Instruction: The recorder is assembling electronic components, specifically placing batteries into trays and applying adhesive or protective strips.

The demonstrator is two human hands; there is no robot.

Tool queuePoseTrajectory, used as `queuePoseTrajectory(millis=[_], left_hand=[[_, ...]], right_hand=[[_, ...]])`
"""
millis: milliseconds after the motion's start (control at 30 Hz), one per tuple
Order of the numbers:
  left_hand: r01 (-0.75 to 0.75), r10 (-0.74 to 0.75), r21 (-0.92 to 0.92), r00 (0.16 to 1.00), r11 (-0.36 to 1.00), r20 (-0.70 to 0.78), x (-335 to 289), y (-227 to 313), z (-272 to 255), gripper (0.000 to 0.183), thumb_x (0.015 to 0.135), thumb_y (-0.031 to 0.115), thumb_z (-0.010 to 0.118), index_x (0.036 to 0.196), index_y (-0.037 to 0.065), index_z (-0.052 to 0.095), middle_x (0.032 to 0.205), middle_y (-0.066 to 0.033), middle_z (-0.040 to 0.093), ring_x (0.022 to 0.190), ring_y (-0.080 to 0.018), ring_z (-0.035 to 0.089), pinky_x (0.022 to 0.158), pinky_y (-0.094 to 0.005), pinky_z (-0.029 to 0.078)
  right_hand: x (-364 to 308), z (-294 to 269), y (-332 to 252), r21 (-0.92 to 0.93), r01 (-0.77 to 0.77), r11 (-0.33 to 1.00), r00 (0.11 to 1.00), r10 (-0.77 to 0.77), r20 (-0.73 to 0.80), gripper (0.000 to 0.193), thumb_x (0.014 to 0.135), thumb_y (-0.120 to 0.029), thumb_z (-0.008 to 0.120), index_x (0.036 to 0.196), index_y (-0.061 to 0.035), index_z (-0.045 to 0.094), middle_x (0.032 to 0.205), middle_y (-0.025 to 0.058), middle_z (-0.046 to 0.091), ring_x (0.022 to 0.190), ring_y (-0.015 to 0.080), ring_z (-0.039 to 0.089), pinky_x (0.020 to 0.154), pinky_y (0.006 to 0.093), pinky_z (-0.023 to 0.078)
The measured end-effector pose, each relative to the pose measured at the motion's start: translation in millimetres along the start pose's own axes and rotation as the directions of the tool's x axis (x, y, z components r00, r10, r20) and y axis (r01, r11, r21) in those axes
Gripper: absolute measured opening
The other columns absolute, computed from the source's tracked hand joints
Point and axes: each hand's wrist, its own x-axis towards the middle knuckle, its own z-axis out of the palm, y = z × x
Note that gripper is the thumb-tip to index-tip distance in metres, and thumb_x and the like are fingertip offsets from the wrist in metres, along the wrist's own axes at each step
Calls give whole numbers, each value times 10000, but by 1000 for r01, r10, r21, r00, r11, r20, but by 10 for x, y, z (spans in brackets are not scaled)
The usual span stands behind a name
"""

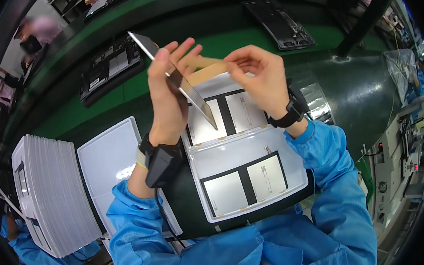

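My left hand [167, 99] is closed around the edge of a thin, flat battery pack [191, 92], tilted edge-on above the tray. Its fingertips reach up behind the pack. In a pinch, my right hand [261, 79] grips the end of a yellowish-tan strip [207, 74], which stretches toward the pack and is partly blurred. Whether the strip is still attached to the pack, I cannot tell. Below both hands lies a white plastic tray [235, 159]. Its near compartment holds a silver battery pack [226, 192] with a black border and a short connector lead; another silver pack [245, 112] lies in the far one.
A tall stack of white trays [57, 195] stands at left, beside a flat white tray [108, 156]. Opened black device housings [112, 70] [278, 25] rest on the green line beyond. A dark post [365, 25] rises at far right. Co-workers [46, 27] sit across the line.
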Motion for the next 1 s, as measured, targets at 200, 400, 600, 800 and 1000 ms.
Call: queuePoseTrajectory(millis=[200,400,600,800,1000], left_hand=[[-181,184,39,973,983,-136,93,-25,-146,649,992,397,626,1357,-89,399,1355,-295,522,1302,-372,550,1137,-424,419],[-187,204,164,974,968,-93,15,-16,-130,673,993,500,521,1351,-62,427,1402,-303,505,1333,-413,525,1162,-458,403],[261,-159,-394,949,881,273,-73,117,24,938,884,684,440,1400,-98,398,1431,-365,442,1321,-525,476,1164,-551,361],[310,-227,-224,916,924,330,-171,267,160,1028,887,624,420,1535,-128,152,1559,-386,239,1461,-541,266,1254,-539,216],[333,-276,-70,868,940,413,-123,29,204,1007,896,618,406,1564,-79,120,1572,-358,237,1460,-527,305,1249,-505,267]], right_hand=[[-414,112,-514,-105,208,972,946,-173,273,156,807,17,738,963,12,727,854,89,714,734,136,696,714,259,556],[-491,131,-524,-144,139,980,954,-93,284,124,816,-1,764,934,19,731,837,85,727,738,122,702,707,251,561],[-443,-567,-494,-64,-54,996,986,64,155,115,837,-8,750,948,17,730,855,66,740,779,85,690,726,235,564],[-1027,-2906,-816,-783,-170,599,981,31,-189,154,901,-51,682,1044,-20,729,903,11,732,825,65,671,755,234,544],[-2831,-4387,-830,-803,-595,-40,749,334,-572,228,791,-105,750,1017,-81,758,888,83,765,789,201,727,743,326,571]])
